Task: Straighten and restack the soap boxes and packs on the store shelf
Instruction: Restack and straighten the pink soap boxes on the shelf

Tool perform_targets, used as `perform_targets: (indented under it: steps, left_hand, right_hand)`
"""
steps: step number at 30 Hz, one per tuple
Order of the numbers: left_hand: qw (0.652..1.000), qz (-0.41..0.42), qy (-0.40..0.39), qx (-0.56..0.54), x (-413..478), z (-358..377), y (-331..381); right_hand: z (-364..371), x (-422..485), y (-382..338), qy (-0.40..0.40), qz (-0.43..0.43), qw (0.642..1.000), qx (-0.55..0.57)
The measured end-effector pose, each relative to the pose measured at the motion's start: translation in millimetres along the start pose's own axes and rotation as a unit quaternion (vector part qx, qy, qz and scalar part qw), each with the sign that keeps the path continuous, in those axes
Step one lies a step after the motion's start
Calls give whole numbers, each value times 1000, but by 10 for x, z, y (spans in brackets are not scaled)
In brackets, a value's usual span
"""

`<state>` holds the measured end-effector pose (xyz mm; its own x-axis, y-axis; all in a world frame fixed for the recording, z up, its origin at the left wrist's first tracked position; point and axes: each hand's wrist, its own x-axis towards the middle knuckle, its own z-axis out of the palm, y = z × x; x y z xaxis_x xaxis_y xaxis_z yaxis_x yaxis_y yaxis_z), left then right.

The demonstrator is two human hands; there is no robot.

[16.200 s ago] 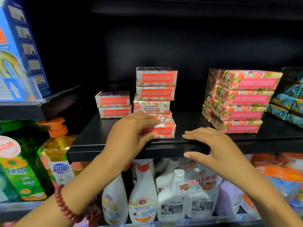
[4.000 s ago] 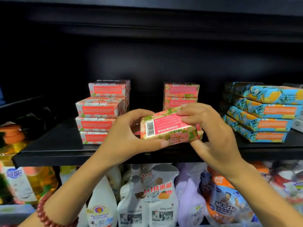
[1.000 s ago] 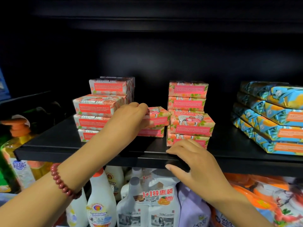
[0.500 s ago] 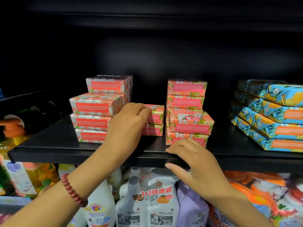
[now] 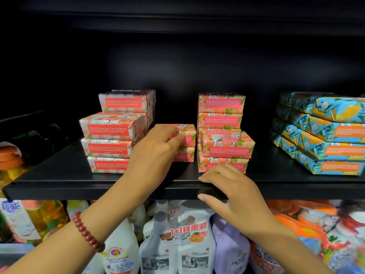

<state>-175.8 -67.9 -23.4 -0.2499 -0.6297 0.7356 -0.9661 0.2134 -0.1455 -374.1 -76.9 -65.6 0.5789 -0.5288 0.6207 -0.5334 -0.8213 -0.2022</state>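
– Which one is being worked on?

– The top small box, the upper of two little pink ones. It sits on the lower small box, in the gap between the tall left stack and the right pink stack, well back on the shelf.

– And the hands?

– The left hand is on it, fingers curled over its near left corner. The thumb is hidden, so I can't say how firm the hold is. The right hand carries nothing. It clasps the shelf's front lip, fingers on top and thumb in front, just below the right pink stack.

– So what does the next move hang on?

– The box lies with its long side across the shelf, label to the front. The left hand meets it from the left end and slightly in front, so I'd guess a nudge there turns it or slides it right, towards the neighbouring stack. The right hand is apart from it, off to the right and lower.

– Anything else out of line?

– The jutting box in the right pink stack pokes forward of those above and below. The right hand is the nearer one for that. The blue packs sit far right, stepped
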Motion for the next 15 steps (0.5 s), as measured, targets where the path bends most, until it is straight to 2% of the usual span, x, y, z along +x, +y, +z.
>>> perform_targets:
  steps: [3,5,9,11,13,15]
  left_hand:
    - [1000,-3,0,-7,-86,13,-13]
    - [999,-7,-31,-24,-128,22,-38]
    - [995,-50,-78,-42,-147,77,-75]
    - [994,-59,-89,-27,-125,85,-60]
    - [993,-63,-100,-17,-115,78,-43]
    - [993,-57,-104,-31,-137,48,-34]
  right_hand:
    - [-55,0,19,-17,8,999,44]
    - [-128,20,16,5,7,997,74]
    - [-314,122,26,160,-14,986,37]
    - [-411,184,80,197,-11,980,10]
    - [-496,252,177,189,11,982,-21]
    - [-558,330,275,128,48,990,-37]
